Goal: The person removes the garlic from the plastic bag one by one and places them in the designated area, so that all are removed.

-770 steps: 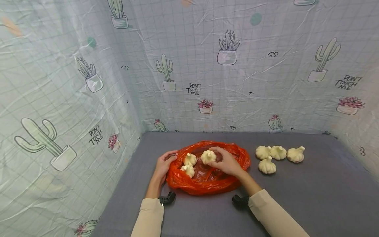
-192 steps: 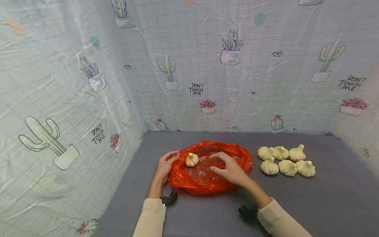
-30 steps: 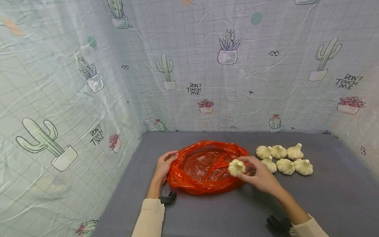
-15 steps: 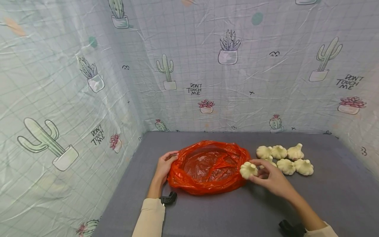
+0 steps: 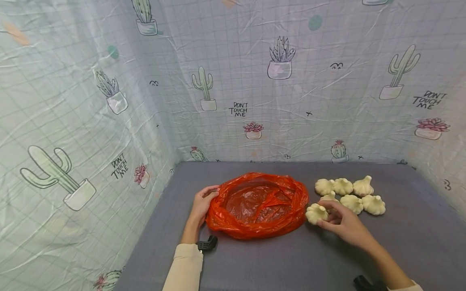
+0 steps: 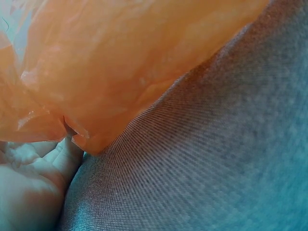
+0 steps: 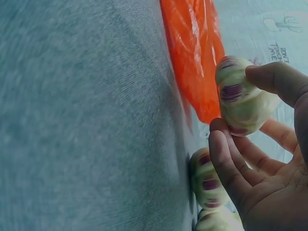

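My right hand pinches a whitish garlic bulb between thumb and fingers, just off the right side of a red plastic bag. Purple marks show on this bulb's side in the right wrist view. The bag lies with its mouth spread wide, and no garlic shows inside it. At the bag's left edge my left hand grips the rim; part of its fingers is hidden by the film. Several more garlic bulbs sit in two rows on the right, one partly hidden behind the held bulb.
A grey cloth-covered table lies under everything. Behind it and to the left hangs a pale curtain printed with cacti. A black wrist device is strapped at the left wrist.
Over the last second my right hand has carried the garlic bulb from above the bag's right rim rightward and down towards the rows. Earlier, bulbs lay in the bag; the rows have grown.
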The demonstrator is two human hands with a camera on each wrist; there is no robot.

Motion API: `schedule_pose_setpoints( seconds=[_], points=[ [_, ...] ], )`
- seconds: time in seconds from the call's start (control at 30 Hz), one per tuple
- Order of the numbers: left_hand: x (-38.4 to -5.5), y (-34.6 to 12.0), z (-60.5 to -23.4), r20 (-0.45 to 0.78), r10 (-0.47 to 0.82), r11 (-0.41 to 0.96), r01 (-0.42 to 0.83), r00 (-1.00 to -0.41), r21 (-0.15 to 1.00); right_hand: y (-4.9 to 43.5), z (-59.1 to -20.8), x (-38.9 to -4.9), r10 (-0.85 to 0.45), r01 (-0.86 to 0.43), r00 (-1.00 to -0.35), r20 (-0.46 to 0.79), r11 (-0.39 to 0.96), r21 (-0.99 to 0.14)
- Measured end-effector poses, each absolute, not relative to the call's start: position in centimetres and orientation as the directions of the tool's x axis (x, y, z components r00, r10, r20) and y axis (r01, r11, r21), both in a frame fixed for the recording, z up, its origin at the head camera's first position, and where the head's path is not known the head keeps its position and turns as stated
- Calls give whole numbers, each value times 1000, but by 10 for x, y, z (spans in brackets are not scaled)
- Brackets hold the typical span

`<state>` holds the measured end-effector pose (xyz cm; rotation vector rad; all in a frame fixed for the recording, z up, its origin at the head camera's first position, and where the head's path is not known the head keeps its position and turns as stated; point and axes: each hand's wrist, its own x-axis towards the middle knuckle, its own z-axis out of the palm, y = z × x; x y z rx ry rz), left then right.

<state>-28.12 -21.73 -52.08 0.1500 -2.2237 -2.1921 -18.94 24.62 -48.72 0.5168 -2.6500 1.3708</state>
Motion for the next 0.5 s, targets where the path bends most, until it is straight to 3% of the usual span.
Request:
schedule_pose_setpoints(
  seconds=[0.5],
  points=[
    [-280, -216, -517, -78, -80, 14, -80, -994, 997, 265, -493, -185, -249, -334, -940, 231, 549, -766]
  ],
)
